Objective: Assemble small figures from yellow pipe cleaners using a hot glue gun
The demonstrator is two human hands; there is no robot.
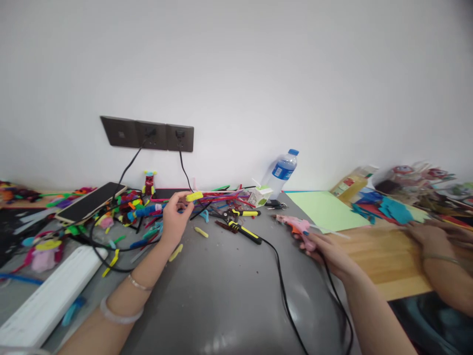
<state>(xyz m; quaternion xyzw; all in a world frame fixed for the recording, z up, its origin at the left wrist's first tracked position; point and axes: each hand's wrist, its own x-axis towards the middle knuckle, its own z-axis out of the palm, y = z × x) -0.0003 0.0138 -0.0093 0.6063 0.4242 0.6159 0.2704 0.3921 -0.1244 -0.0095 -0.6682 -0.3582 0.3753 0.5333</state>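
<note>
My left hand (176, 217) pinches a short yellow pipe-cleaner piece (194, 196) between thumb and fingertips, above the grey table. In my right hand (325, 251) is a pink glue gun (297, 226), its nozzle pointing left and a glue stick (328, 230) sticking out of its back. Between my hands lie yellow-and-black pliers (244, 230) with the handles spread. Two more yellow fuzzy pieces (201, 231) rest near my left hand. A bundle of red and pink pipe cleaners (225, 196) lies behind it.
A white power strip (53, 301), a phone (92, 202) and small pipe-cleaner figures (45, 251) crowd the left. Black cords (281, 276) cross the table. A water bottle (284, 172) leans by the wall. Another person's hands (436, 239) work over coloured paper at right.
</note>
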